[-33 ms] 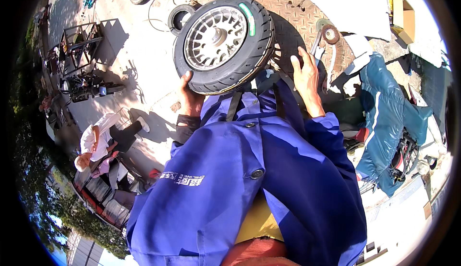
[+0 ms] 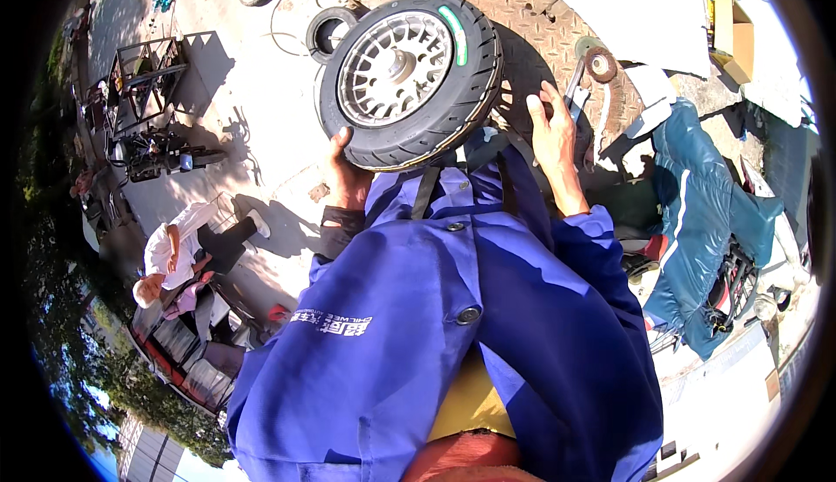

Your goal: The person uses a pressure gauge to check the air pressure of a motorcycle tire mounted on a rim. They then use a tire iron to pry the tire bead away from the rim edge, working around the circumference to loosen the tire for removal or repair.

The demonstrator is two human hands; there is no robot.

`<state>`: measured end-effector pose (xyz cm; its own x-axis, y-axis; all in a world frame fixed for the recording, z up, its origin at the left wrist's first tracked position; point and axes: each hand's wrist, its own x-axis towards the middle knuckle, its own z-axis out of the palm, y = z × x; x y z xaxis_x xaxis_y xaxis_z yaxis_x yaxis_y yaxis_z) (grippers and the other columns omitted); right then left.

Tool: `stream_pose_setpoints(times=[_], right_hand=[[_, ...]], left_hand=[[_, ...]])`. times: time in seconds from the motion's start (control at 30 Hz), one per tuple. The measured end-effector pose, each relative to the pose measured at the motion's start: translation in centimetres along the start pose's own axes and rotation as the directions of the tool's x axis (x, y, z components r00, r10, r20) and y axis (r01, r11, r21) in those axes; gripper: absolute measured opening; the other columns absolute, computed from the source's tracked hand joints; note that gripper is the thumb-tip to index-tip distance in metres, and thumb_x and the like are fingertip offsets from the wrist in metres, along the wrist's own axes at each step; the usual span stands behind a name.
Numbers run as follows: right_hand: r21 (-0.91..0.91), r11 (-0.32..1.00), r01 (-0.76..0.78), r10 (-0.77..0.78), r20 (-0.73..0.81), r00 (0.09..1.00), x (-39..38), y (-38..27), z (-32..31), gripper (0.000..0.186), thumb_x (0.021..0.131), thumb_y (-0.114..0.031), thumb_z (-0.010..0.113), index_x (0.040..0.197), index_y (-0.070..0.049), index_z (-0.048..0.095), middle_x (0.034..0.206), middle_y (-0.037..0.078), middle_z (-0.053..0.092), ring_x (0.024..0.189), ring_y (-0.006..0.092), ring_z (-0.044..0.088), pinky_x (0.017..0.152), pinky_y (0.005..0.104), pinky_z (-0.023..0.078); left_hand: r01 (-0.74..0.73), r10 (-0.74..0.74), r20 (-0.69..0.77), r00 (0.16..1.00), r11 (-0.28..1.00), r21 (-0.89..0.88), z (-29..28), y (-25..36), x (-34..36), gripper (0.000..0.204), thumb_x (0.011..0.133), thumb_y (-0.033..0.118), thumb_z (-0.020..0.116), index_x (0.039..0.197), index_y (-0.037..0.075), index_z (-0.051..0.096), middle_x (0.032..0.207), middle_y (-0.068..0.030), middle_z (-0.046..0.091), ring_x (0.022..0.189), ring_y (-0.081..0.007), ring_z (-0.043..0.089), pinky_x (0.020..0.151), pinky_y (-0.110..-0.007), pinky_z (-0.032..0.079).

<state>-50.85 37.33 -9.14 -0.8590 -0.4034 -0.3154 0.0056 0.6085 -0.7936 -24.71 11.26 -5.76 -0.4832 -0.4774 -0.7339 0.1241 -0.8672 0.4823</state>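
A small wheel (image 2: 396, 90) with a black tyre and a silver multi-spoke rim is tilted in front of my lap, a green label on its sidewall. My left hand (image 2: 348, 173) holds its lower left edge, thumb up against the tyre, the other fingers mostly hidden beneath. Off the wheel's right side, my right hand (image 2: 556, 138) is raised with fingers apart and holds nothing. Near its fingertips stands a metal lever (image 2: 577, 80) beside a round brown disc (image 2: 601, 64). What bears the wheel's weight underneath is hidden.
Behind the wheel lies a rusty patterned metal plate (image 2: 514, 7). A loose tyre (image 2: 329, 33) rests beyond it to the left. On the right, a teal padded cover (image 2: 697, 212) drapes over a vehicle. Left are a metal frame cart (image 2: 144, 77), a motorbike (image 2: 161, 155) and a seated person (image 2: 178, 242).
The wheel has shifted very slightly to the right. My hands keep nearly the same places.
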Motion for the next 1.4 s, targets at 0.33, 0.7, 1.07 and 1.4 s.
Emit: stream_pose_setpoints(times=[0.33, 0.7, 1.07, 1.4], right_hand=[[0.684, 0.652, -0.328, 0.116, 0.338, 0.934, 0.4, -8.1, 2.8, 0.085, 0.08, -0.02, 0.089, 0.149, 0.004, 0.045, 0.14, 0.018, 0.061, 0.129, 0.0254, 0.058, 0.114, 0.0396, 0.042], [0.701, 0.702, -0.127, -0.072, 0.247, 0.966, -1.4, -8.0, 0.4, 0.09, 0.081, -0.017, 0.085, 0.155, 0.002, 0.037, 0.143, 0.015, 0.058, 0.132, 0.0228, 0.054, 0.117, 0.0375, 0.038], [0.768, 0.563, -0.306, 0.095, 0.308, 0.947, -1.0, -4.5, 3.3, 0.094, 0.077, -0.011, 0.085, 0.157, 0.001, 0.036, 0.148, 0.017, 0.056, 0.138, 0.027, 0.051, 0.121, 0.0404, 0.035], [0.779, 0.521, -0.348, 0.195, 0.289, 0.937, -0.5, -3.3, 3.3, 0.086, 0.084, -0.007, 0.081, 0.157, 0.003, 0.037, 0.154, 0.018, 0.05, 0.14, 0.0259, 0.048, 0.12, 0.0388, 0.035]], left_hand=[[-0.101, 0.103, -0.016, 0.995, 0.99, 0.103, -0.1, -1.1, -0.2, 0.066, 0.09, 0.029, 0.074, 0.144, -0.001, 0.052, 0.14, -0.0146, 0.06, 0.129, -0.0307, 0.058, 0.112, -0.046, 0.045], [-0.085, 0.07, 0.118, 0.991, 0.989, 0.123, -1.6, -1.9, -0.5, 0.057, 0.089, 0.029, 0.073, 0.136, -0.002, 0.06, 0.133, -0.0127, 0.067, 0.124, -0.0266, 0.062, 0.108, -0.043, 0.047], [-0.045, 0.041, 0.029, 0.999, 0.988, 0.148, -1.9, -1.9, 1.4, 0.033, 0.092, 0.025, 0.07, 0.115, 0.002, 0.067, 0.117, -0.0068, 0.069, 0.113, -0.0208, 0.064, 0.103, -0.038, 0.049], [-0.05, 0.022, 0.112, 0.993, 0.965, 0.258, -1.8, -0.1, 6.5, 0.028, 0.092, 0.02, 0.071, 0.112, 0.001, 0.067, 0.108, -0.006, 0.067, 0.107, -0.0202, 0.063, 0.102, -0.037, 0.047]])
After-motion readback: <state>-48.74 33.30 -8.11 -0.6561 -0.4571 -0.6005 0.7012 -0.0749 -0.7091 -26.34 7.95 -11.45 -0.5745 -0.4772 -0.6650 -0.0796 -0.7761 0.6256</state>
